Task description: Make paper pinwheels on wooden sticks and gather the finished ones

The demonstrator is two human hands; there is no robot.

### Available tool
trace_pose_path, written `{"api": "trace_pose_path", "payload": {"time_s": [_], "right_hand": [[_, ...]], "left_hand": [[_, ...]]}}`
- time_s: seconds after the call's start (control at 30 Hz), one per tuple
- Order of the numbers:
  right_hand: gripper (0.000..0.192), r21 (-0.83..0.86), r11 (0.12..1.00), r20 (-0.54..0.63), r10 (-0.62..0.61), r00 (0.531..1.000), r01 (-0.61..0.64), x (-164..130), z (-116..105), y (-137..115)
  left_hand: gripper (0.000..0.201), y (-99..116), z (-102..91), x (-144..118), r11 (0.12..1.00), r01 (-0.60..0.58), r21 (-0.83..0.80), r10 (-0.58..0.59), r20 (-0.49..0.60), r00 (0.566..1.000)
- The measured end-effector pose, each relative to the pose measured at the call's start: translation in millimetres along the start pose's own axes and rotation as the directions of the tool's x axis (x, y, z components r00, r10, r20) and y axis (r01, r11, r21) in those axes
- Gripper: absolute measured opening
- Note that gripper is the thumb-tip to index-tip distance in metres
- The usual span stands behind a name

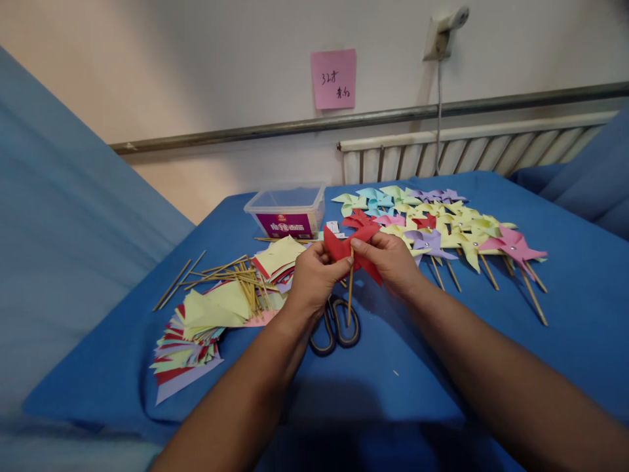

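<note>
Between my two hands, above the table, is a red paper pinwheel (pixel 366 237) with a thin wooden stick (pixel 350 298) hanging down from its middle. My left hand (pixel 314 272) is closed on the pinwheel's left side, its thumb at the stick's upper end. From the right, my right hand (pixel 390 259) pinches the red paper, thumb close to the top of the stick. How stick and paper join is hidden by my fingers. Dark-handled scissors (pixel 335 324) lie on the table below my hands, partly behind the stick.
Finished pinwheels (pixel 460 226) in several colours lie at the right. A clear plastic box (pixel 287 203) stands at the back. Loose sticks (pixel 236 275) and fanned coloured paper (pixel 189 334) cover the left of the blue table (pixel 442 387). A radiator (pixel 472 151) lines the wall.
</note>
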State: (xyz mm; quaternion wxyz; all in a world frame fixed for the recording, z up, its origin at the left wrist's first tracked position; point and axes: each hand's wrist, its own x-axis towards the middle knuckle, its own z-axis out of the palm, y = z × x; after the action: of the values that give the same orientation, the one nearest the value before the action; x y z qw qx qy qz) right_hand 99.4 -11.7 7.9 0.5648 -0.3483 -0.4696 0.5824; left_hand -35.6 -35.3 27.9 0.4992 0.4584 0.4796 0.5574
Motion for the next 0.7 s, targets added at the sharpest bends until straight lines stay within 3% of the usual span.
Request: {"api": "trace_pose_path", "payload": {"time_s": [0.3,0.7], "right_hand": [[0.030,0.028,0.999,0.005,0.017,1.000,-0.017,-1.7,1.4,-0.5],[0.026,0.030,0.999,-0.012,0.019,1.000,-0.019,-0.4,1.3,4.9]], "left_hand": [[0.037,1.6,0.5,-1.1,1.000,0.002,-0.017,-0.002,0.002,1.000],[0.037,3.2,1.0,-1.9,0.987,0.111,-0.118,-0.106,0.043,0.993]]}}
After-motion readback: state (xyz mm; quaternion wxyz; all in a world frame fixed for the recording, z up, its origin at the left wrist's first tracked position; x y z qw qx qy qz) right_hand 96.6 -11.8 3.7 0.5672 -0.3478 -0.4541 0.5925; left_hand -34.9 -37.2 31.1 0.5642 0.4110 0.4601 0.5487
